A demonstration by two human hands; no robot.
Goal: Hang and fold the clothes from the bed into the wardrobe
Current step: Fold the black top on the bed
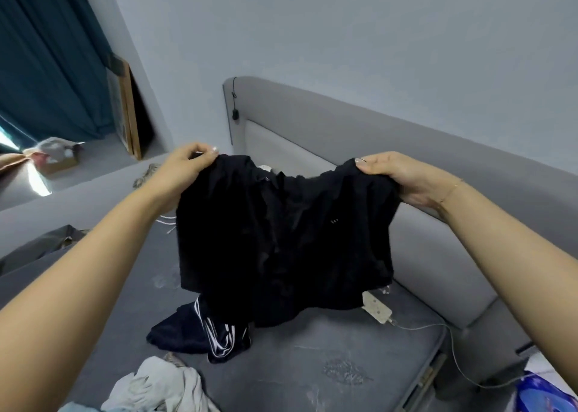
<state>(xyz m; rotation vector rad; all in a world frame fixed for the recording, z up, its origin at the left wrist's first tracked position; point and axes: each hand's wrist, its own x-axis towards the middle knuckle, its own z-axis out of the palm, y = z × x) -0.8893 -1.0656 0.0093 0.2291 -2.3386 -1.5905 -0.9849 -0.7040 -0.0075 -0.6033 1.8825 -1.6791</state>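
A black garment [281, 239] hangs spread out in the air above the grey bed [328, 364]. My left hand [184, 167] pinches its upper left corner. My right hand [403, 177] grips its upper right corner. Below the garment, a dark navy piece with white stripes [203, 333] lies crumpled on the mattress. A pale grey-white garment [156, 386] is bunched at the bed's near edge. The wardrobe is out of sight.
A grey padded headboard [375, 136] runs along the wall behind the bed. A white power strip [377, 310] with a cable lies on the mattress at right. Teal curtains [47, 51] and a leaning wooden frame [125, 108] stand at left. A blue packet [544, 393] sits bottom right.
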